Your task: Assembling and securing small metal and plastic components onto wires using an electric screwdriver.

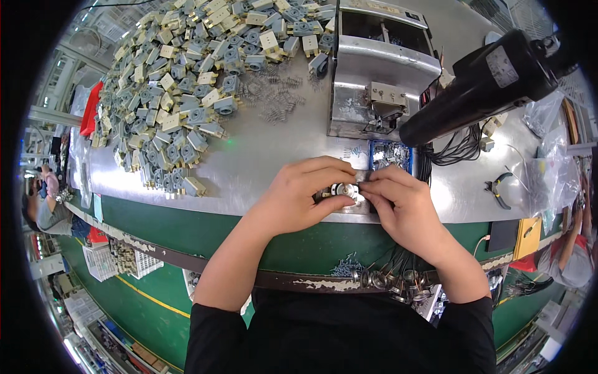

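My left hand is closed around a small round metal part with a black rim, thumb in front and fingers behind. It is held low over a small metal block near the front edge of the steel bench. From the other side my right hand reaches in, its thumb and fingertips pinched together against the part's right side. Whatever those fingertips grip is too small and covered to name. Just beyond the hands sits a blue tray of small metal pieces.
Grey and cream switch housings are heaped at left, beside loose springs. Behind the tray stands a metal fixture; a black cylinder leans in from the right. Pliers lie at right. Screws and round cabled parts sit near me.
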A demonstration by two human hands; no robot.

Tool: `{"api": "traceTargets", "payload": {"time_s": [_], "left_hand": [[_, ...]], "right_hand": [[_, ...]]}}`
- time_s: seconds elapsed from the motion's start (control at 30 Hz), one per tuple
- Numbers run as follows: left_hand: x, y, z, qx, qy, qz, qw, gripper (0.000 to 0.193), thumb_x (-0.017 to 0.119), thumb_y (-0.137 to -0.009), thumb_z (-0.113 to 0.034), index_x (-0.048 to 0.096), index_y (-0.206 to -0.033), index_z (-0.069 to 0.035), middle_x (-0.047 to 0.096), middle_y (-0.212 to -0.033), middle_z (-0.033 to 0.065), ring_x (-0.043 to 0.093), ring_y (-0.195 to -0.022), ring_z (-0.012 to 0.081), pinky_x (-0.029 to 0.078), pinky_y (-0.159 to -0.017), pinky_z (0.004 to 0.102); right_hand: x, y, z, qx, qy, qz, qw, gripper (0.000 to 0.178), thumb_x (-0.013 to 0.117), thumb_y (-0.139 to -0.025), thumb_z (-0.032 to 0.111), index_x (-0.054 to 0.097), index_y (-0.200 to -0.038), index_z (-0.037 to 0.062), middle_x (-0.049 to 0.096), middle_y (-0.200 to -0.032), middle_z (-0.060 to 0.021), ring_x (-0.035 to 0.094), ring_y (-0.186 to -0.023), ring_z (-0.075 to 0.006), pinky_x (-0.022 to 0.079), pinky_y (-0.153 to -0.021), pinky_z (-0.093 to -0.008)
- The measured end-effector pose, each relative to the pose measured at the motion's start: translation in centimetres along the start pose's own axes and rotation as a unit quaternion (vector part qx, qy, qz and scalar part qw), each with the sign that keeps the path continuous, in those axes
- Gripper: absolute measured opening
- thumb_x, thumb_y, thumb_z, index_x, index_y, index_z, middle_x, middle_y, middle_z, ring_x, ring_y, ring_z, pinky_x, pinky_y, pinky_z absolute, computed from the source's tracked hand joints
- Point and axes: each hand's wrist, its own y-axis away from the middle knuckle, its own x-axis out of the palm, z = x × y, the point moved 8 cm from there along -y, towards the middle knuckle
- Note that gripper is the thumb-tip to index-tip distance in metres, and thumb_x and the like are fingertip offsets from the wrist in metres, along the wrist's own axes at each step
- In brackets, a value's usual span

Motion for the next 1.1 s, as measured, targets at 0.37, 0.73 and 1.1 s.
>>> {"api": "traceTargets", "payload": {"time_s": [0.37,0.73,1.1], "left_hand": [[-0.1,-0.5,0.6,0.006,0.021,0.036,0.999,0.036,0.087,-0.076,-0.01,0.074,-0.11,-0.002,0.073,-0.119,0.012,0.071,-0.11,0.0309,0.058,-0.093,0.0398],[-0.1,-0.3,0.8,-0.001,0.062,0.021,0.998,0.031,0.085,-0.079,-0.006,0.073,-0.107,-0.001,0.074,-0.116,0.0131,0.072,-0.106,0.0318,0.058,-0.091,0.0398],[-0.4,0.2,0.5,0.037,0.049,-0.01,0.998,0.031,0.084,-0.079,-0.008,0.071,-0.106,-0.002,0.073,-0.112,0.013,0.072,-0.1,0.0332,0.058,-0.086,0.0402]], "right_hand": [[-0.1,-0.7,-0.2,-0.006,0.032,0.027,0.999,0.014,0.074,-0.084,-0.007,0.075,-0.097,-0.0024,0.07,-0.097,-0.0136,0.07,-0.081,-0.0281,0.057,-0.068,-0.0337],[-1.0,-3.4,0.4,-0.079,0.039,0.128,0.988,0.02,0.073,-0.075,-0.009,0.075,-0.094,-0.0017,0.072,-0.092,-0.0136,0.07,-0.084,-0.0313,0.056,-0.075,-0.0375],[-1.1,-3.4,1.1,0.001,0.037,0.062,0.997,0.016,0.072,-0.081,-0.009,0.07,-0.095,-0.0027,0.073,-0.09,-0.0143,0.072,-0.084,-0.0266,0.057,-0.077,-0.0355]]}}
